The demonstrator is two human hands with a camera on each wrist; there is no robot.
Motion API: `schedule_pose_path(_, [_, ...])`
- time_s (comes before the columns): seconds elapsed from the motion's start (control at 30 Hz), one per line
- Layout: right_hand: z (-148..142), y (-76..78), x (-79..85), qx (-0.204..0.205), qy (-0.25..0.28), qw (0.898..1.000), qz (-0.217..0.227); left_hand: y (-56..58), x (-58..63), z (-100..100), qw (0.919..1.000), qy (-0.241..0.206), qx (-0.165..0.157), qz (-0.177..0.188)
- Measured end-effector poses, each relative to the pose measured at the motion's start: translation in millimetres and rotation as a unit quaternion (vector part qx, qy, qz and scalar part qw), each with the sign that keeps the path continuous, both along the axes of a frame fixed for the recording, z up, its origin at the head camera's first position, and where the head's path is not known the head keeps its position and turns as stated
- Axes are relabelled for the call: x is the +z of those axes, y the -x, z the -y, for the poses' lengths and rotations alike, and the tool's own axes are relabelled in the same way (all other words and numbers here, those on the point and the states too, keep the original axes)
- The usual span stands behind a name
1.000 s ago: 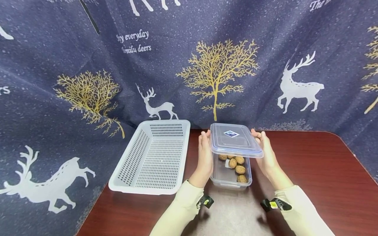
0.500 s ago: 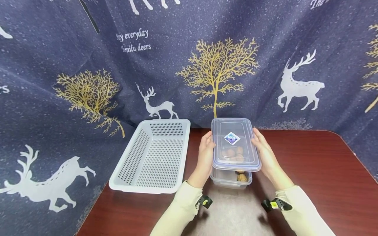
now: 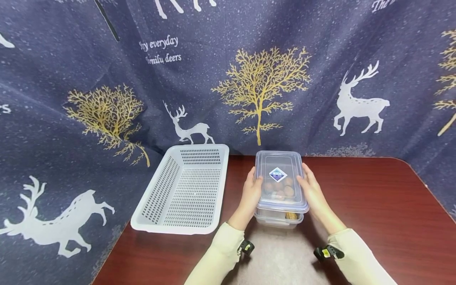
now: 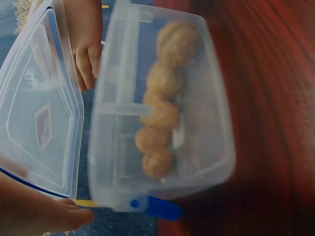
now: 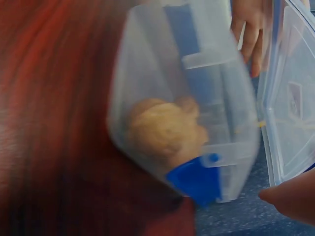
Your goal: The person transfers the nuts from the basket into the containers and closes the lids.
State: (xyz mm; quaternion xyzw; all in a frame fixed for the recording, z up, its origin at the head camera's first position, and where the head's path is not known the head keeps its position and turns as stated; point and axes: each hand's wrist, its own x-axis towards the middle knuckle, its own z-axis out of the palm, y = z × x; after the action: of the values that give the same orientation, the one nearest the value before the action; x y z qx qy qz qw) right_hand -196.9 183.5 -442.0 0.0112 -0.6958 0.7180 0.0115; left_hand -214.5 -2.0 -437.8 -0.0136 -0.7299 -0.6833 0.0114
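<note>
A clear plastic lid (image 3: 279, 162) with a blue-edged rim and a diamond sticker is held between both hands. My left hand (image 3: 250, 194) grips its left edge, thumb on top. On the right edge, my right hand (image 3: 314, 194) holds it the same way. Just beneath lies the clear food container (image 3: 272, 217), most of it covered by the lid in the head view. Several walnuts (image 4: 160, 113) show through the container's wall in the left wrist view. Both wrist views show a gap between lid and container. A blue clip (image 5: 197, 179) hangs at the container's end.
A white perforated plastic basket (image 3: 194, 194) stands left of the container on the reddish-brown wooden table (image 3: 370, 198). Behind the table hangs a dark blue cloth (image 3: 306, 23) printed with deer and trees.
The lid was tilted and raised over the back of the container. Both hands have levelled it, then lowered it and drawn it nearer, so it now covers most of the walnuts.
</note>
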Motion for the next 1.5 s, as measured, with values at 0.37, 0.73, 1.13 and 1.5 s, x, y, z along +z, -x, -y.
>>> schedule_pose_path(0.37, [-1.4, 7.0, -30.2, 0.009, -0.095, 0.995, 0.006, 5.7, -23.3, 4.7, 0.9976, 0.047, -0.036, 0.036])
schedule_pose_path(0.73, [-2.7, 7.1, -40.8, 0.021, -0.111, 0.993, 0.016, 4.8, -34.2, 7.0, 0.9962, 0.051, -0.048, 0.052])
schedule_pose_path(1.13, [-7.5, 1.6, -40.5, 0.046, -0.127, 0.991, 0.016, 3.5, -35.3, 10.5, 0.9951, 0.050, -0.057, 0.063])
schedule_pose_path(1.5, [-12.3, -3.9, -42.0, 0.055, -0.126, 0.990, 0.019, -1.1, -38.1, 9.8, 0.9943, 0.038, -0.049, 0.087])
